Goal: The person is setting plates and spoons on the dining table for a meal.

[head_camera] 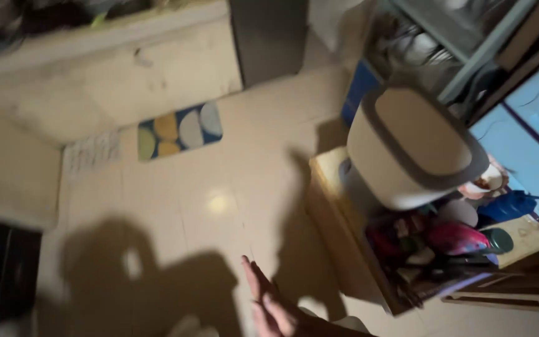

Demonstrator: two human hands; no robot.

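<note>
Only one of my hands shows. My right hand (271, 304) reaches in from the bottom edge with the forearm behind it. Its fingers are straight and slightly apart, and it holds nothing. It hovers over the pale tiled floor (219, 206), just left of a low wooden crate (332, 212). The crate holds red and dark packets (450, 240). On top of it stands a beige container with a grey rim (410, 143). My left hand is out of sight. The view is tilted and somewhat blurred.
A small mat with yellow, white and green ovals (179, 130) lies by a pale wall step, with a white mat (92, 151) beside it. A metal rack with dishes (435, 43) and a blue surface (531, 131) are at the right. A dark object (1, 268) sits at the lower left.
</note>
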